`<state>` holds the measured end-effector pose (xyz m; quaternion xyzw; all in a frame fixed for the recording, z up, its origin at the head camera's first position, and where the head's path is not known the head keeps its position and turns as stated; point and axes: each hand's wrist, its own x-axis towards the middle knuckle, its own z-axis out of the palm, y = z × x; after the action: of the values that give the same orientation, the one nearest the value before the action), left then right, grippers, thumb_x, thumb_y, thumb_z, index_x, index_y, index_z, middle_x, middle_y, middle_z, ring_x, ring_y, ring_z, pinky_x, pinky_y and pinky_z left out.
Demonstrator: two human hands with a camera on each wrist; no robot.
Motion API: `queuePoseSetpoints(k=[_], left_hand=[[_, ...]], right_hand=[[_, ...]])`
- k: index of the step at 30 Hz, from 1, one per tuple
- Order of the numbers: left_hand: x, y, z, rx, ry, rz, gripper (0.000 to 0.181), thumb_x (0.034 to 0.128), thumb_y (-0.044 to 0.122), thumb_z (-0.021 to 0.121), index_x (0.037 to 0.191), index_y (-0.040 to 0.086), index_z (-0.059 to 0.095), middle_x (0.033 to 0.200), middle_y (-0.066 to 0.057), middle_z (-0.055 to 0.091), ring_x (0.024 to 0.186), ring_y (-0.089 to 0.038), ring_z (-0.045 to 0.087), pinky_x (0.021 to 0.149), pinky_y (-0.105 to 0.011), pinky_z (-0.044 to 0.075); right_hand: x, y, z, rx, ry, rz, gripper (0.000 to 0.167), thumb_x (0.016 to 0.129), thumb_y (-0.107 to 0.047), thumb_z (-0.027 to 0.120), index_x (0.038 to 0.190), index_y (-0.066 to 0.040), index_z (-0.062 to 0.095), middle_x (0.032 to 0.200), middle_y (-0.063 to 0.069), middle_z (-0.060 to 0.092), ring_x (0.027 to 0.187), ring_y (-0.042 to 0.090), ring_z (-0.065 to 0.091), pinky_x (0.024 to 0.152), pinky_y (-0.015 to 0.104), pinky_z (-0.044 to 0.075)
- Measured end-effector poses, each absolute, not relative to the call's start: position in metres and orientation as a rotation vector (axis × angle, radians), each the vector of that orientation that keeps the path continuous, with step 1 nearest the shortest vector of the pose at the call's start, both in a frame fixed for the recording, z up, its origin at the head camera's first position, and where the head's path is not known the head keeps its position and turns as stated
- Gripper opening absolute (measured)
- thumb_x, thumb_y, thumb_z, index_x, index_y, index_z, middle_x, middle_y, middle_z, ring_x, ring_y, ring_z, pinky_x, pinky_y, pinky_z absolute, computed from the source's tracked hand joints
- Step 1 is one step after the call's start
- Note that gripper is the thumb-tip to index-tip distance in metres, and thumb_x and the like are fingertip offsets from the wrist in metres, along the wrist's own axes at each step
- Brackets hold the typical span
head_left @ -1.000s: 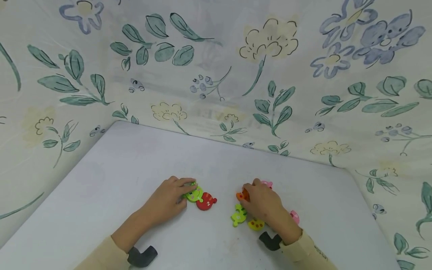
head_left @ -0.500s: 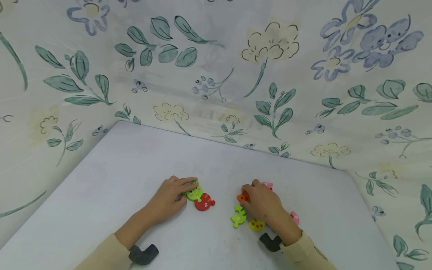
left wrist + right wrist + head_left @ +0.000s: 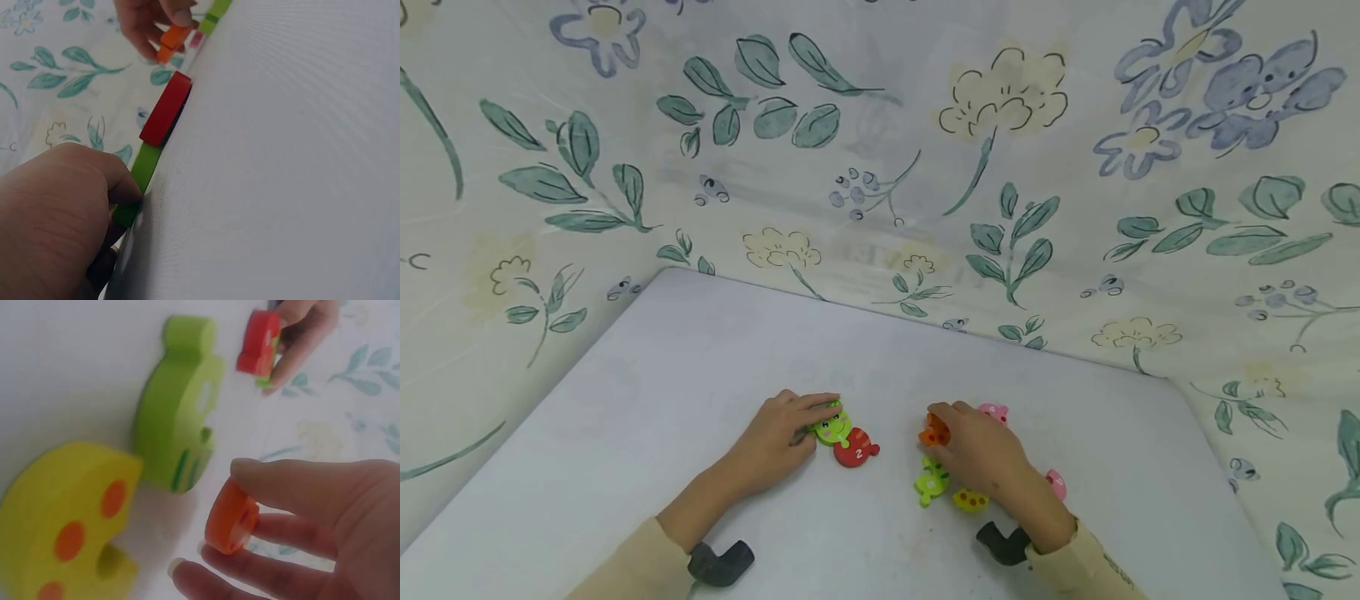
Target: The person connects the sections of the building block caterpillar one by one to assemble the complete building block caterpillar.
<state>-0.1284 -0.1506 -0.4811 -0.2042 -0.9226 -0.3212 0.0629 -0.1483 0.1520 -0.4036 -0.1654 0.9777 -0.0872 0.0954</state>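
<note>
My left hand [image 3: 777,437] grips the green smiling-face piece [image 3: 832,427] at its left side, thumb below and fingers above. Joined to that piece is a red piece [image 3: 853,449] marked 2. Between the thumb and fingers of my right hand [image 3: 981,446] is an orange spotted piece [image 3: 933,431], tilted in the right wrist view [image 3: 231,519]. Nearest to that hand lie a green striped piece [image 3: 930,482] and a yellow piece with orange-red dots [image 3: 971,500]. In the left wrist view the red piece [image 3: 167,109] stands out beyond my left hand [image 3: 62,206].
Pink pieces lie beyond my right hand [image 3: 995,412] and beside the right wrist [image 3: 1056,482]. Dark curved objects sit near the left sleeve [image 3: 722,564] and right sleeve [image 3: 1002,543]. The white table [image 3: 737,333] meets a flower-patterned cloth at its back edge.
My right hand has shifted slightly left with the orange piece, which shows more than before. My left hand stays on the green face piece. The head view has shifted a little.
</note>
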Motion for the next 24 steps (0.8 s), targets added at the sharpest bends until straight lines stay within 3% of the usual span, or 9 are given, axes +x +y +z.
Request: queuePoseSetpoints(k=[12, 24], left_hand=[[-0.129, -0.150, -0.482, -0.586, -2.802, -0.988, 0.055, 0.0897, 0.002, 0.064, 0.140, 0.023, 0.069, 0.149, 0.009, 0.059, 0.102, -0.011, 0.049, 0.088, -0.039, 0.045], [-0.128, -0.151, -0.482, -0.585, -2.798, -1.007, 0.054, 0.0903, 0.002, 0.065, 0.140, 0.023, 0.069, 0.149, 0.008, 0.059, 0.103, -0.011, 0.050, 0.088, -0.040, 0.045]], right_hand=[[-0.136, 0.135, -0.386, -0.660, 2.875, -0.288, 0.054, 0.088, -0.032, 0.086, 0.137, -0.019, 0.068, 0.109, -0.001, 0.068, 0.093, 0.015, 0.063, 0.078, 0.034, 0.058], [-0.131, 0.117, -0.392, -0.840, 2.838, -0.262, 0.056, 0.089, -0.029, 0.085, 0.141, -0.021, 0.067, 0.123, 0.001, 0.068, 0.106, 0.018, 0.066, 0.080, 0.033, 0.060]])
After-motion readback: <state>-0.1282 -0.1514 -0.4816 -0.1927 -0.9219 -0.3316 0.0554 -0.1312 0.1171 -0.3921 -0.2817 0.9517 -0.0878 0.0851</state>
